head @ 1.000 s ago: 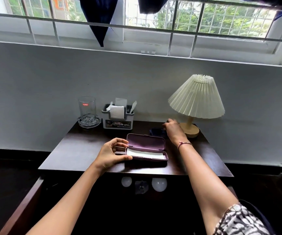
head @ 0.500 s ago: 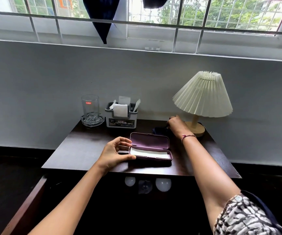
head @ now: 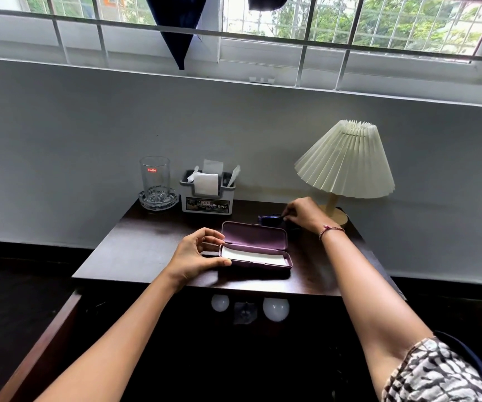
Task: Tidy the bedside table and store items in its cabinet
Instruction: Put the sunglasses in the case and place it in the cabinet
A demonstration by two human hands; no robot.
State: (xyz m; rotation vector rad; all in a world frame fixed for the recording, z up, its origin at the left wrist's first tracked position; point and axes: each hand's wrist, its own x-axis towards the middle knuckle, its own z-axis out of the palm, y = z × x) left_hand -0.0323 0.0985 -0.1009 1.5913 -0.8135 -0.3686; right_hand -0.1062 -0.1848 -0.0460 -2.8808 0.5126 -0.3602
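Case (head: 255,250): purple, long and shallow, rounded corners. It lies open near the front edge of the dark table (head: 147,245), with a white lining showing in the lower half. The lid stands back on the far side, tilted away from me.

Left hand (head: 196,253) holds the case's left end, thumb along the front edge and fingers curled over the rear.

Right hand (head: 303,214) is beyond the case, by the lamp (head: 345,161) base. Its fingertips pinch a dark blue thing (head: 268,219), which is mostly covered by the hand and lid, so I cannot tell what it is.

The case's long axis runs left to right across the table, hollow side up and hinge away from me.
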